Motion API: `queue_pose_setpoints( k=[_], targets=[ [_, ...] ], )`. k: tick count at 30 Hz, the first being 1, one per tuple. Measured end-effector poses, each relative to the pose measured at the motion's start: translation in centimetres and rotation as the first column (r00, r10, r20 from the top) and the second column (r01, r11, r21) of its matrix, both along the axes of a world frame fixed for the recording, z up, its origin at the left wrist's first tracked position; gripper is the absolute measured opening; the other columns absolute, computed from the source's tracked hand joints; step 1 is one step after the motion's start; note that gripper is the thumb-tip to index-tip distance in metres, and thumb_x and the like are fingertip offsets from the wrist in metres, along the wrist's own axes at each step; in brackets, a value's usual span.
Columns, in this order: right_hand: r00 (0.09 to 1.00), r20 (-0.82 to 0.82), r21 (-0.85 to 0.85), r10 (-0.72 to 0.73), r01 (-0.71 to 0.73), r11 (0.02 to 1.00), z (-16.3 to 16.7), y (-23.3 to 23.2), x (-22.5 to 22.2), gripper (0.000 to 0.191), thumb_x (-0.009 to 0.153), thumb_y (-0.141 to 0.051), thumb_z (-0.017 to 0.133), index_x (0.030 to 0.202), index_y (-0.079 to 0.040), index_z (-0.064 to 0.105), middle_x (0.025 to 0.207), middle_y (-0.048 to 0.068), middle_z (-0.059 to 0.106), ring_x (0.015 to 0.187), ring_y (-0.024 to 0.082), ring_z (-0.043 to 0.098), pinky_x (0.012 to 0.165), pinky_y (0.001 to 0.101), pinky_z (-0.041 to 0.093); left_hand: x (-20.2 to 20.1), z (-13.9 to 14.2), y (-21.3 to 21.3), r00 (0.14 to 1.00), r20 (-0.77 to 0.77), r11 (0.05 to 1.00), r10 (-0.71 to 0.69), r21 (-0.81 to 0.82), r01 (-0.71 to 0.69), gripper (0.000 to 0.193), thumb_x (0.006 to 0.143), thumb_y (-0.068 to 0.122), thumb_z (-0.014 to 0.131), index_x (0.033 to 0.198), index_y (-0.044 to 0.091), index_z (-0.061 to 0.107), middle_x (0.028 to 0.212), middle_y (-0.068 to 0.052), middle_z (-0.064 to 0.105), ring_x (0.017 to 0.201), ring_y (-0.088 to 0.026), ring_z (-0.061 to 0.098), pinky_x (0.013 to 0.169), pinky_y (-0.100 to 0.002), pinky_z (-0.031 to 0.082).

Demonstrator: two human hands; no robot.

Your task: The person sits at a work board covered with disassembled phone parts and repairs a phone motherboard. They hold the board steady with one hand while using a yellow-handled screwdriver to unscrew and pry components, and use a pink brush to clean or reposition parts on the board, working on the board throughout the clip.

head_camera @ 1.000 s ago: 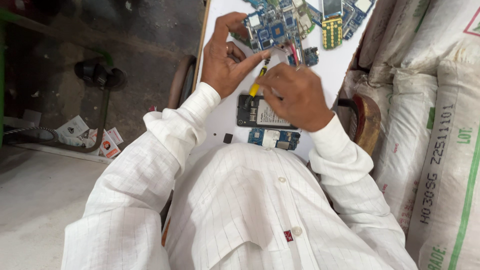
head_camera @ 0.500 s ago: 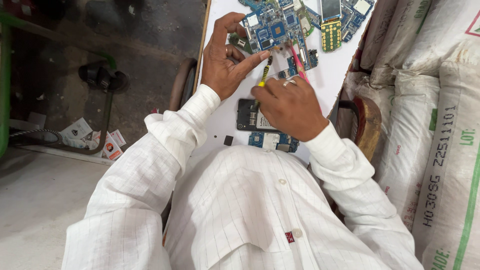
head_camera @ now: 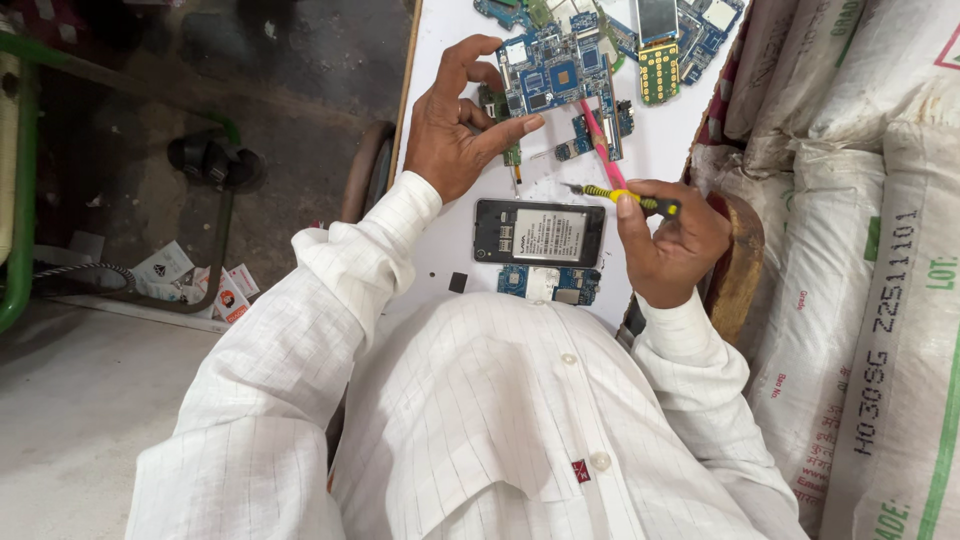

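My left hand [head_camera: 455,125] grips a blue circuit board [head_camera: 555,72] by its left edge, thumb under it, above the white table [head_camera: 440,255]. My right hand [head_camera: 672,240] holds a small yellow and black screwdriver [head_camera: 625,196], tip pointing left, apart from the board. A red pencil-like tool [head_camera: 600,145] lies under the screwdriver. An opened black phone [head_camera: 540,232] with its battery showing lies below both hands. Another blue board [head_camera: 550,284] rests at the table's near edge.
More circuit boards and a keypad phone part [head_camera: 658,60] lie at the far end of the table. White printed sacks [head_camera: 880,250] stack on the right. On the left floor are a green metal frame [head_camera: 20,200], a dark object [head_camera: 215,160] and paper scraps [head_camera: 200,280].
My right hand has drawn back to the right with the screwdriver, uncovering the black phone. My left hand still holds the blue board.
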State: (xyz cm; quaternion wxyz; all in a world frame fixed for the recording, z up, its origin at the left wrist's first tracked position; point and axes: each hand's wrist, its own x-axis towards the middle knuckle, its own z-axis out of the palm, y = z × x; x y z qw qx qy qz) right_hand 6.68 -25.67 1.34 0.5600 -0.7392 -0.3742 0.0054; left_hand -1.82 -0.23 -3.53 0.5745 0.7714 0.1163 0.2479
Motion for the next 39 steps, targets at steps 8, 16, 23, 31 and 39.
queue_pose_setpoints(
  k=[8,16,23,31,39],
  targets=[
    [0.952,0.272,-0.248,0.142,-0.073,0.966,1.0,1.7,0.0,0.013,0.093,-0.008,0.082,0.102,-0.002,0.075,0.078,0.011,0.070,0.066,0.020,0.063,0.065,0.0336,0.047,0.0,0.0,-0.1,1.000,-0.021,0.999,0.019,0.046,-0.018,0.079,0.094,0.030,0.092,0.150,0.029,0.036,0.115,-0.005,0.069,0.062,-0.006,0.068,0.051,-0.022,0.057],
    [0.967,0.200,-0.130,0.161,-0.136,0.982,2.7,1.2,0.2,0.017,0.101,-0.010,0.071,0.117,-0.003,0.073,0.102,0.009,0.077,0.093,0.023,0.073,0.099,0.0390,0.049,-0.2,0.1,-0.4,0.998,-0.057,0.989,0.032,0.149,-0.023,0.079,0.089,0.036,0.095,0.147,0.027,0.043,0.114,-0.002,0.066,0.063,-0.005,0.061,0.054,-0.023,0.056],
    [0.955,0.244,-0.114,0.170,-0.146,0.983,1.9,4.3,1.5,0.022,0.101,-0.007,0.074,0.123,-0.005,0.072,0.114,0.012,0.075,0.114,0.027,0.070,0.112,0.0456,0.044,-0.3,0.6,-0.7,0.994,-0.104,0.990,0.025,0.143,-0.010,0.078,0.084,0.040,0.096,0.144,0.026,0.048,0.113,-0.001,0.064,0.068,-0.006,0.065,0.059,-0.024,0.059],
    [0.949,0.223,-0.102,0.222,-0.204,0.974,1.6,5.4,1.7,0.026,0.100,-0.001,0.074,0.125,-0.003,0.070,0.114,0.014,0.075,0.111,0.028,0.071,0.097,0.0376,0.055,-0.3,0.7,-0.7,0.996,-0.087,0.990,0.021,0.142,-0.008,0.077,0.084,0.040,0.096,0.143,0.026,0.049,0.114,-0.001,0.064,0.069,-0.006,0.066,0.059,-0.024,0.060],
    [0.948,0.214,-0.101,0.236,-0.219,0.971,1.5,5.6,1.7,0.024,0.099,0.000,0.074,0.122,-0.003,0.071,0.111,0.014,0.075,0.107,0.028,0.072,0.095,0.0379,0.055,-0.2,0.5,-0.6,0.999,-0.046,0.989,0.006,0.146,0.001,0.077,0.085,0.037,0.096,0.144,0.024,0.048,0.115,-0.001,0.063,0.071,-0.004,0.068,0.060,-0.023,0.061]
  ],
)
